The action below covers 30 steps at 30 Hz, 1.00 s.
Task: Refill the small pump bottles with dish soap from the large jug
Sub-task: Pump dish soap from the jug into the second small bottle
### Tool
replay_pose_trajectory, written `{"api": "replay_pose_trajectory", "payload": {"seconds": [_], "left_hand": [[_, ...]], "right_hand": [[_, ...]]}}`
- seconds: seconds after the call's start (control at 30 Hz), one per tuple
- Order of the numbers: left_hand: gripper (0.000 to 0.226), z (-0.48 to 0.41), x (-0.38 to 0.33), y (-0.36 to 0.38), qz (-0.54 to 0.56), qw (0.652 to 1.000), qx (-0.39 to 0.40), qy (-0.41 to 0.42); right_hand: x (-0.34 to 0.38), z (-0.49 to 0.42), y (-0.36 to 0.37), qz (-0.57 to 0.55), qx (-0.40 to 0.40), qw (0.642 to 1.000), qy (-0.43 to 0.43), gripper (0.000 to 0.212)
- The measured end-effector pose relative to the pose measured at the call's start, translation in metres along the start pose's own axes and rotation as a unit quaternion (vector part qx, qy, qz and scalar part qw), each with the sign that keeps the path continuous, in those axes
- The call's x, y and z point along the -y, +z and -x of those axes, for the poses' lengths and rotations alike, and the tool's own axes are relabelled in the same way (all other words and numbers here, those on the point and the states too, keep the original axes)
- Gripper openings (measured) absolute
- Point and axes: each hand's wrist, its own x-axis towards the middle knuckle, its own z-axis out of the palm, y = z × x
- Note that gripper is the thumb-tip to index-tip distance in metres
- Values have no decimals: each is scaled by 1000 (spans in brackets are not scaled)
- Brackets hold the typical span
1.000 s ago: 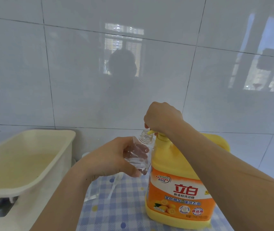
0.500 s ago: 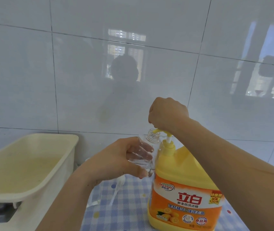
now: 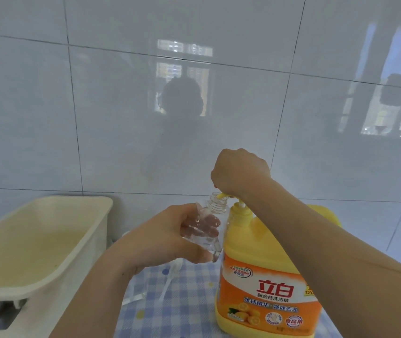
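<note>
So the left hand point(image 3: 170, 237) is wrapped round a small clear plastic bottle point(image 3: 213, 223). The cap is off and it's held tilted in the air, right up against the shoulder of the big yellow-and-orange dish soap jug point(image 3: 267, 284). The bottle's open threaded neck sits just under the spout of the jug's yellow pump head point(image 3: 224, 196). The right hand point(image 3: 239, 172) is bunched on top of that pump head, fingers curled down over it. The jug stands upright on the bench point(image 3: 189, 313), which is covered in blue-and-white check. A loose white pump point(image 3: 170, 274) with its tube lies on the bench below the left hand. There's a cream plastic tub point(image 3: 48, 240) off to the left and a glossy white tiled wall point(image 3: 97, 118) behind.
</note>
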Motion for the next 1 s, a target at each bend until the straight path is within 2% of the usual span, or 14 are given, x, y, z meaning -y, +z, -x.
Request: {"api": "replay_pose_trajectory", "payload": {"seconds": [0.13,0.67,0.87,1.0], "left_hand": [[51,1,3,1,-24,1000,13,-10],[58,0,3,-1,-21,1000,17,-15],[49,3,2,-3,72,997,11,-29],[45,6,1,-6,78,997,17,-24]], "right_hand": [[-4,4,10,-13,24,1000,15,20],[-7,2,15,-48,20,999,14,14],[-7,1,15,-48,21,999,15,16],[-7,0,16,-55,24,998,21,20]]}}
